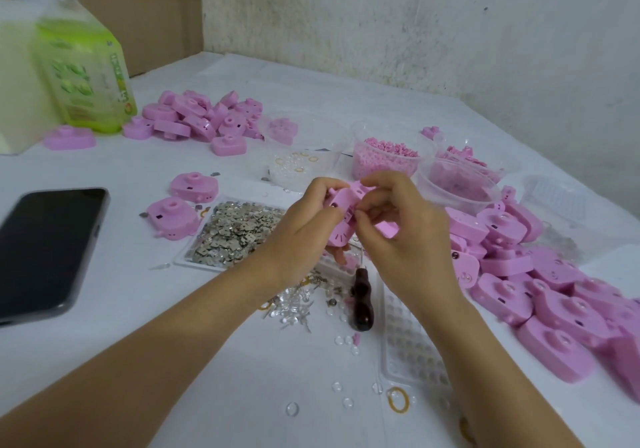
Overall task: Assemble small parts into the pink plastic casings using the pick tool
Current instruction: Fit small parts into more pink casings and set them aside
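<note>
Head view: the left hand [304, 226] grips a pink plastic casing [341, 219]; the right hand [405, 236] pinches its edge, fingers hiding the spot. A dark-handled pick tool [362, 304] lies just below the right hand, tip hidden.

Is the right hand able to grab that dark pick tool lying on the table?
Probably yes. The pick tool lies uncovered on the table, close to the right hand, with nothing over it. But that hand and the left hand both hold the pink casing, so it must let go first.
</note>
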